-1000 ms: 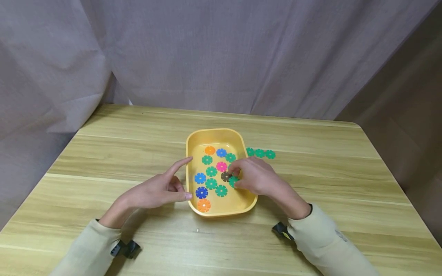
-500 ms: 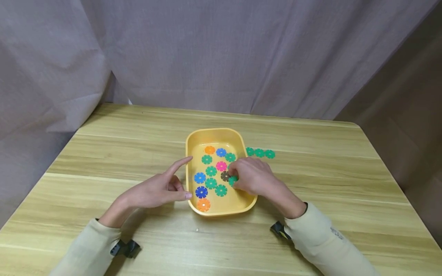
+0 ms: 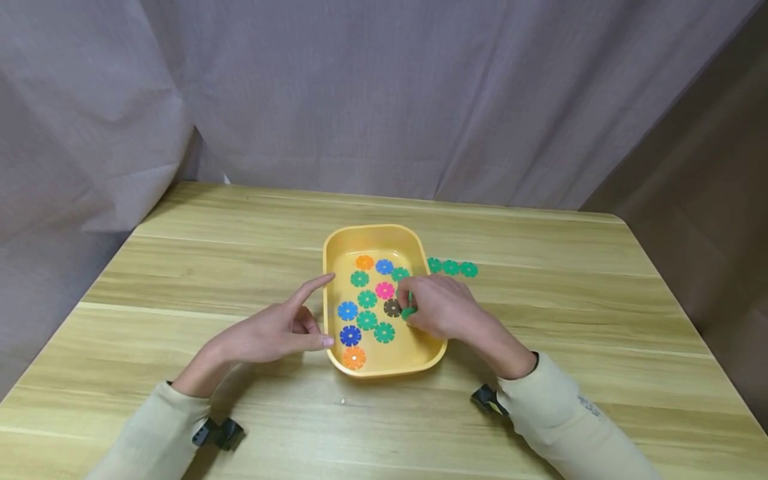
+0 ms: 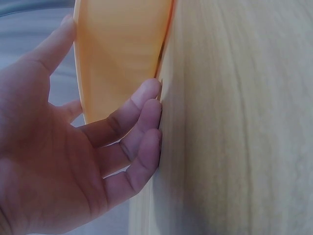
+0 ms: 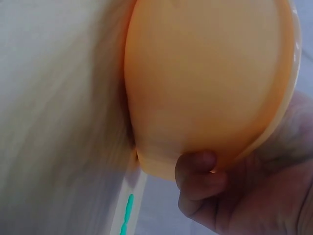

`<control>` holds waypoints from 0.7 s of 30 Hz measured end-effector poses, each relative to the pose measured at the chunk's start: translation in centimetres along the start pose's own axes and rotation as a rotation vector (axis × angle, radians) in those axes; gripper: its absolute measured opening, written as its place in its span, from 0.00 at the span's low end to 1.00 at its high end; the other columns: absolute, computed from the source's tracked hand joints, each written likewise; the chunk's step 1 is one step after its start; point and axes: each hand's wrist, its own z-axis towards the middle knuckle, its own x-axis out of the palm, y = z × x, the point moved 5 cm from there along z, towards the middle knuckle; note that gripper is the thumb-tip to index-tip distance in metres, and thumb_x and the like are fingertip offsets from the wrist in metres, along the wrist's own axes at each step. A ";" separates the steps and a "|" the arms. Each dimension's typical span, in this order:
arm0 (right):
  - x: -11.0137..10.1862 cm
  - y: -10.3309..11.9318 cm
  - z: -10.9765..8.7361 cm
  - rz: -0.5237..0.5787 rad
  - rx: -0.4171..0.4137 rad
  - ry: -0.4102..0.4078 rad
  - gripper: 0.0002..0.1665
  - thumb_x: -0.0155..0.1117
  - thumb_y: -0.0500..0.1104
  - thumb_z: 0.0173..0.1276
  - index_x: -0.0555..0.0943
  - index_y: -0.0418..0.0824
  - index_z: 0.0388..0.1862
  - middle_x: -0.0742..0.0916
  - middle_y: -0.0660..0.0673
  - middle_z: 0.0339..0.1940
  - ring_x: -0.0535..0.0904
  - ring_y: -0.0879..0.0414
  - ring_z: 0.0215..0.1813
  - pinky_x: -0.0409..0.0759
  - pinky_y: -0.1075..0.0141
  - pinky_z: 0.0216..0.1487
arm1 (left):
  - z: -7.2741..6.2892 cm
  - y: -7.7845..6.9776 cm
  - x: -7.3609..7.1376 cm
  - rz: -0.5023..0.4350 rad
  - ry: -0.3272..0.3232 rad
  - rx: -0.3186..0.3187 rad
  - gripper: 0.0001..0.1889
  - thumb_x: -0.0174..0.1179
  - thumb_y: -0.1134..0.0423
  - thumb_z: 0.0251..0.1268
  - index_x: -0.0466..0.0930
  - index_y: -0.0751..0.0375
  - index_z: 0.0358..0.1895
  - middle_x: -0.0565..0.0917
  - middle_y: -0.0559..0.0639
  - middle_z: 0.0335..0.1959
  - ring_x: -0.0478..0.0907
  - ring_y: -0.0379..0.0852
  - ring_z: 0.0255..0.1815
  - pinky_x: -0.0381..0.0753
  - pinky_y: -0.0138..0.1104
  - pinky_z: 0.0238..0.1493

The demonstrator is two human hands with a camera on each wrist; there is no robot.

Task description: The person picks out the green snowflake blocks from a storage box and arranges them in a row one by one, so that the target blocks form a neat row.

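Observation:
A yellow plastic tray (image 3: 360,371) holds several slotted flower-shaped discs in green, blue, orange, pink and brown. My right hand (image 3: 444,308) reaches over its right wall and pinches a green disc (image 3: 409,313), now tilted on edge beside the brown disc (image 3: 393,307). In the right wrist view the tray wall hides that disc. On the tray's left side, my left hand (image 3: 270,330) touches the rim with extended index finger and thumb. Its other fingers (image 4: 148,115) lie loosely bent, low by the tray's outer wall in the left wrist view.
Green discs (image 3: 451,267) lie in a row on the wooden table (image 3: 570,280), just right of the tray. A tiny pale speck (image 3: 343,401) sits in front of the tray. Behind the table hangs a grey curtain (image 3: 336,100).
The green disc under my right fingers has gone from lying nearly flat to standing tilted in their pinch. My left hand has kept its place at the rim.

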 end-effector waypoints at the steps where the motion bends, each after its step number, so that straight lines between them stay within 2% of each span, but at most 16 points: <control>1: -0.1 0.0 0.0 0.005 -0.009 -0.005 0.14 0.76 0.37 0.63 0.81 0.52 0.38 0.82 0.52 0.28 0.76 0.52 0.35 0.72 0.58 0.41 | 0.0 0.0 0.0 -0.002 0.000 0.001 0.54 0.70 0.50 0.72 0.38 0.43 0.88 0.86 0.53 0.39 0.86 0.48 0.40 0.84 0.37 0.46; 4: -0.3 -0.1 -0.2 0.022 -0.041 -0.024 0.13 0.77 0.38 0.64 0.81 0.53 0.37 0.82 0.53 0.26 0.75 0.52 0.34 0.70 0.58 0.42 | 0.0 0.0 0.0 -0.010 0.001 0.007 0.54 0.70 0.50 0.72 0.38 0.43 0.88 0.86 0.53 0.39 0.85 0.48 0.40 0.84 0.36 0.46; 7: -0.5 -0.1 -0.4 0.032 -0.065 -0.037 0.13 0.78 0.40 0.65 0.81 0.54 0.32 0.81 0.53 0.25 0.75 0.53 0.32 0.70 0.59 0.39 | 0.0 0.0 0.0 -0.012 0.002 0.012 0.54 0.70 0.51 0.72 0.37 0.43 0.88 0.86 0.53 0.39 0.85 0.48 0.40 0.84 0.36 0.46; 11: -0.6 -0.2 -0.5 0.053 -0.057 -0.046 0.11 0.78 0.42 0.66 0.83 0.55 0.29 0.81 0.54 0.25 0.75 0.55 0.33 0.69 0.61 0.36 | -0.1 0.0 -0.1 -0.003 0.002 0.011 0.54 0.70 0.50 0.72 0.38 0.43 0.88 0.86 0.53 0.39 0.85 0.48 0.39 0.84 0.36 0.45; 16: -0.8 -0.5 -0.7 0.071 -0.036 -0.067 0.06 0.77 0.42 0.66 0.89 0.53 0.36 0.82 0.53 0.29 0.75 0.55 0.35 0.70 0.60 0.39 | 0.0 0.0 -0.1 0.001 0.001 0.009 0.54 0.70 0.50 0.72 0.38 0.43 0.88 0.86 0.53 0.39 0.85 0.48 0.39 0.83 0.36 0.45; 21: -1.2 -0.6 -0.9 0.093 -0.036 -0.082 0.10 0.77 0.41 0.66 0.90 0.51 0.45 0.88 0.53 0.38 0.80 0.54 0.43 0.77 0.56 0.50 | 0.0 0.0 -0.1 -0.003 0.000 0.008 0.54 0.70 0.50 0.72 0.38 0.43 0.88 0.86 0.53 0.39 0.85 0.48 0.39 0.83 0.36 0.44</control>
